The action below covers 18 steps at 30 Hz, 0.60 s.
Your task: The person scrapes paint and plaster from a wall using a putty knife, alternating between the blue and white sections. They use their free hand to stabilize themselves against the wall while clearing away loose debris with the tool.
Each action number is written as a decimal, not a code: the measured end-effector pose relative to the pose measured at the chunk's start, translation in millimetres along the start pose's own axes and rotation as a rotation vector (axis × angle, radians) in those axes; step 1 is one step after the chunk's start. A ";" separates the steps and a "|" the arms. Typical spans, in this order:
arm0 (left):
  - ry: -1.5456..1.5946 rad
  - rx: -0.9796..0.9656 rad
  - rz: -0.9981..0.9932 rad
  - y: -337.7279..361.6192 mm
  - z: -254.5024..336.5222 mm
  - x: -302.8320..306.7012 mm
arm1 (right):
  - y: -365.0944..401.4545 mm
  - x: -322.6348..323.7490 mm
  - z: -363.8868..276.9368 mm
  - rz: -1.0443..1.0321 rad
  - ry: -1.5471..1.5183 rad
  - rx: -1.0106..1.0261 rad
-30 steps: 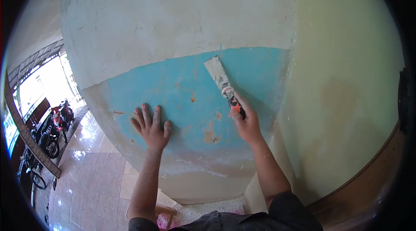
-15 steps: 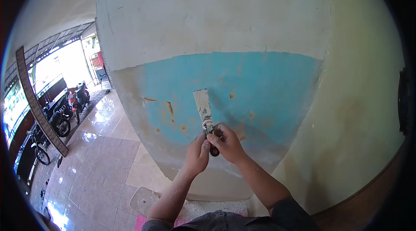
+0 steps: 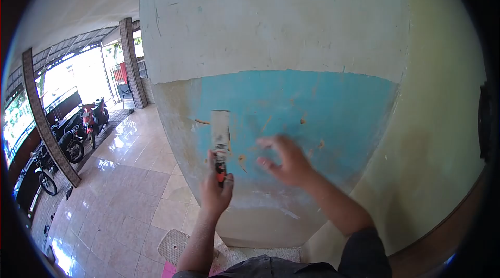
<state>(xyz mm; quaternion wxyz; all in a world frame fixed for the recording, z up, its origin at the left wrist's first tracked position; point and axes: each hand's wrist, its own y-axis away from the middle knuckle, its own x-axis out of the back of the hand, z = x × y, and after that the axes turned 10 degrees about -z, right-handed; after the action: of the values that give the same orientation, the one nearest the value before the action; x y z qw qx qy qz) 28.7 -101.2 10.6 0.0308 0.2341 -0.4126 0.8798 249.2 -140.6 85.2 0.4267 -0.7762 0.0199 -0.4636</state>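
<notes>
My left hand [image 3: 216, 193] grips a putty knife [image 3: 221, 127] by its dark and red handle, with the wide, filler-smeared blade pointing up. Behind the blade is a wall with a turquoise painted band [image 3: 333, 106], marked by brownish scrapes and small gouges. To the right, my right hand [image 3: 289, 162] is held empty in front of the turquoise band, thumb and fingers apart and slightly blurred by motion.
Above the band the wall is bare, greyish plaster [image 3: 271, 22]. A yellowish wall [image 3: 442, 106] adjoins on the right. Shiny floor tiles [image 3: 130, 194] spread to the left, toward parked motorcycles [image 3: 73, 142] and a slanting post [image 3: 49, 127]. A perforated stool top [image 3: 173, 245] is low down.
My right hand has let go of the putty knife and moved right, its fingers opening. The left hand has carried the knife leftward and turned it more upright. The view has shifted slightly.
</notes>
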 end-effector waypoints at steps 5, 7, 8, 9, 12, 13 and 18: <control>0.088 0.094 0.117 -13.2 -43.0 38.9 | -59.5 78.2 28.0 0.383 0.576 0.194; 0.009 0.100 0.095 -31.6 -59.1 55.8 | -81.3 97.5 43.7 0.487 0.790 0.253; -0.026 0.003 0.123 -43.2 -69.4 61.6 | -86.0 99.1 48.7 0.487 0.786 0.258; -0.029 0.004 0.129 -45.5 -72.2 65.8 | -90.8 99.5 54.1 0.503 0.900 0.190; -0.078 0.109 0.044 -50.7 -80.7 75.5 | -98.3 91.6 56.9 0.527 1.026 0.105; -0.082 0.110 0.046 -51.9 -84.8 80.0 | -98.8 85.4 55.7 0.527 1.035 0.079; -0.167 0.053 0.062 -64.6 -89.9 94.4 | -98.6 80.4 59.2 0.530 1.041 0.009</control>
<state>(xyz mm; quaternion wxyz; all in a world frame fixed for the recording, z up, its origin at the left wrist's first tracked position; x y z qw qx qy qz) -73.9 -5.2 48.4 -0.0370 0.2945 -0.3975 0.8683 302.7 -74.2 196.6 0.4653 -0.4129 0.4187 -0.6616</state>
